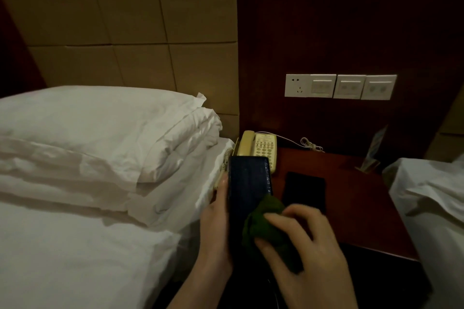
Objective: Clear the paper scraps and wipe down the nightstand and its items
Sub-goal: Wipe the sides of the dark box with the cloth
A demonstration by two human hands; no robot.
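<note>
Over nightstand (351,195): left hand (216,228) grips dark case (248,183); right hand (306,241) fingers pinch green cloth (266,223), blurred.

A dark blue rectangular case (248,185) is held up on edge above the left side of the reddish-brown nightstand tabletop (351,195), gripped along its left edge by the left hand (217,228). A bunched green cloth (266,223) is pressed against the case's lower right face, held by the right hand (308,241) with fingers (276,219) curled over it. Behind the case a cream corded telephone (259,148) sits at the tabletop's back left. A flat black phone (303,189) lies just right of the case.
</note>
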